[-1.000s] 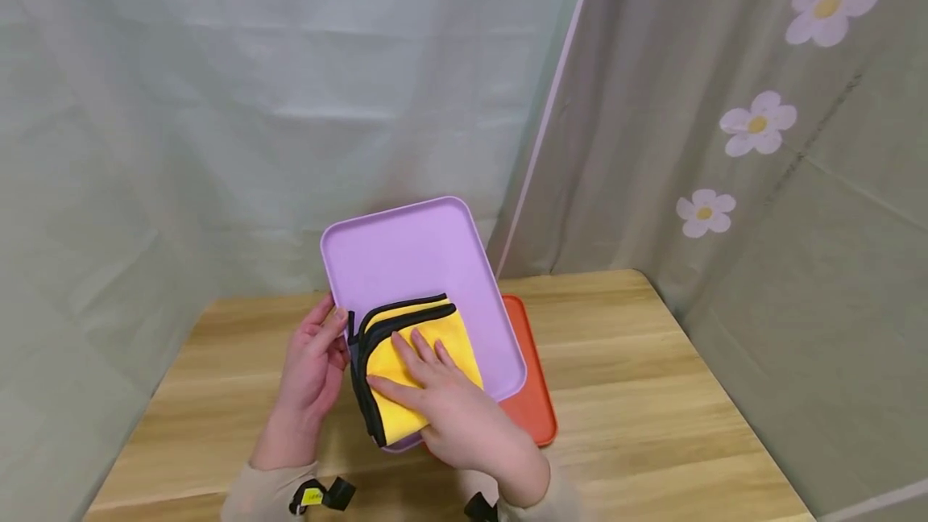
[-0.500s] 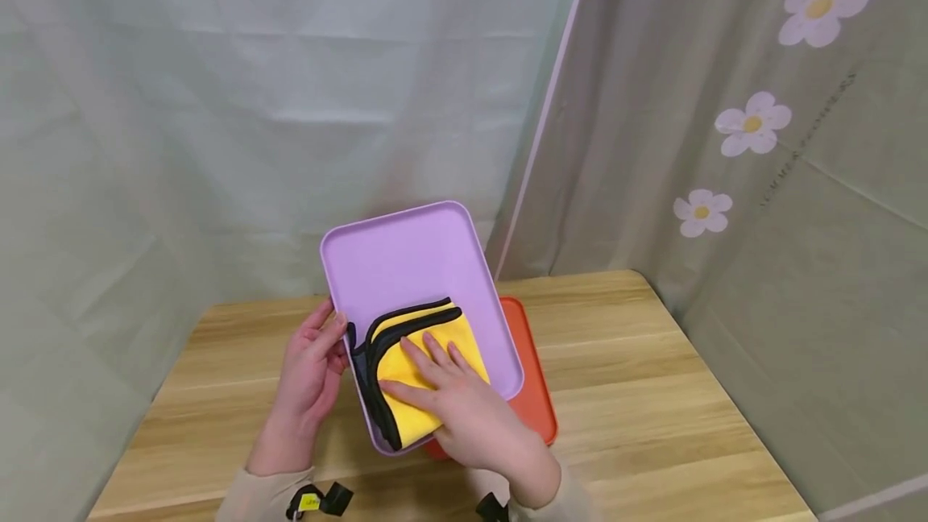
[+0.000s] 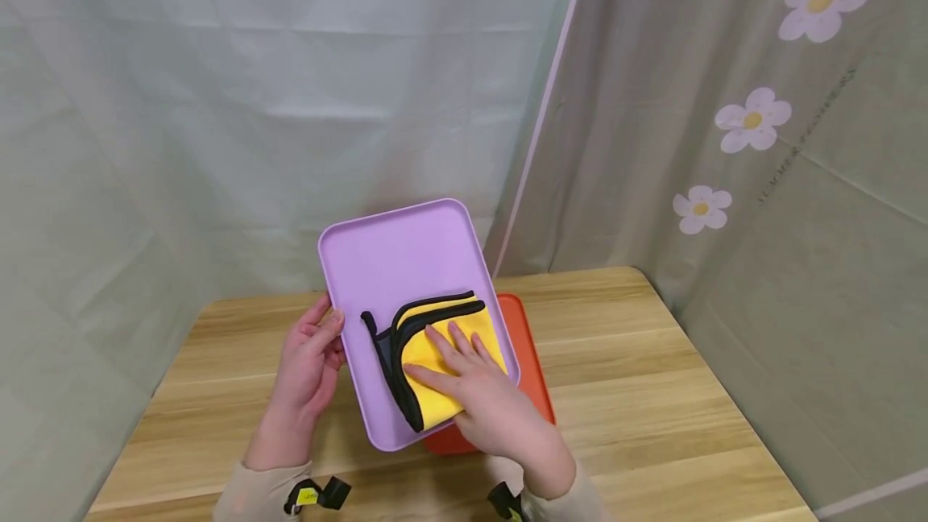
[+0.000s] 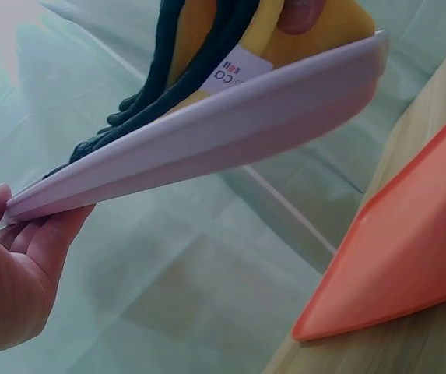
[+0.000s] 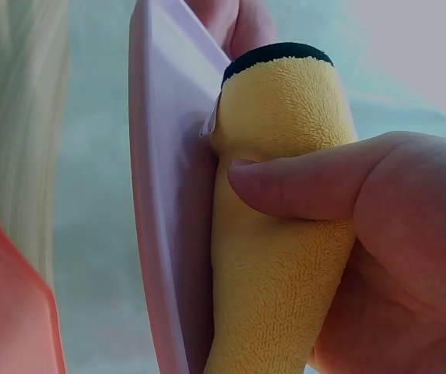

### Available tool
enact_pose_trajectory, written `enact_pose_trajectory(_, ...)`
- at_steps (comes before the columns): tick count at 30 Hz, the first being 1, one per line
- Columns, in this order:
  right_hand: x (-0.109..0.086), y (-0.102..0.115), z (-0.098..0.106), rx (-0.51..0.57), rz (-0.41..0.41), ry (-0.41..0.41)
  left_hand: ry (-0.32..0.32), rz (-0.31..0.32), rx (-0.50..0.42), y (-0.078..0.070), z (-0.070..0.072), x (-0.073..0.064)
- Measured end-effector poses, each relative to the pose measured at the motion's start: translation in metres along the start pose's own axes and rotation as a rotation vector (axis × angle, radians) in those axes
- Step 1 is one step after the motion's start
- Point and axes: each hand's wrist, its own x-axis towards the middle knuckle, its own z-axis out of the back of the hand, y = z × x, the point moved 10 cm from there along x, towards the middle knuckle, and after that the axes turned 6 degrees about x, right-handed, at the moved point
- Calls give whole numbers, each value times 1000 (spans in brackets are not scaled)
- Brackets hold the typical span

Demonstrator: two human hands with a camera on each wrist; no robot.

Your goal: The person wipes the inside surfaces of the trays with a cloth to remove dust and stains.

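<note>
In the head view my left hand (image 3: 308,365) grips the left edge of a purple tray (image 3: 406,256), thumb on the rim and fingers underneath. The tray is held up at a tilt above the table. A folded yellow cloth (image 3: 442,345) with black edging and a dark reverse side lies against the tray's lower half. My right hand (image 3: 486,393) presses on this cloth with spread, fairly straight fingers. The right wrist view shows its thumb (image 5: 300,183) lying along the thick fold of the cloth. A white label (image 4: 238,70) on the cloth shows in the left wrist view.
An orange-red tray (image 3: 532,369) lies on the wooden table (image 3: 638,393), partly hidden beneath the purple tray. Pale curtains (image 3: 290,103) hang behind and at both sides, with white flowers (image 3: 754,119) on the right one.
My right hand has slid the yellow cloth to the right across the purple tray, baring the lower left of its surface. The left hand and tray have barely moved.
</note>
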Motion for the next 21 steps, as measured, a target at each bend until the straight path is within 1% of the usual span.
enact_pose_trajectory(8, -4, -8, 9, 18, -23, -36, 17, -5, 26, -3, -2, 4)
enact_pose_trajectory(16, -12, -17, 12, 61, -62, -57, 23, 12, 37, 0, -5, 7)
enact_pose_trajectory(21, -10, -16, 15, 73, -69, -65, 33, 4, 28, -4, -7, 11)
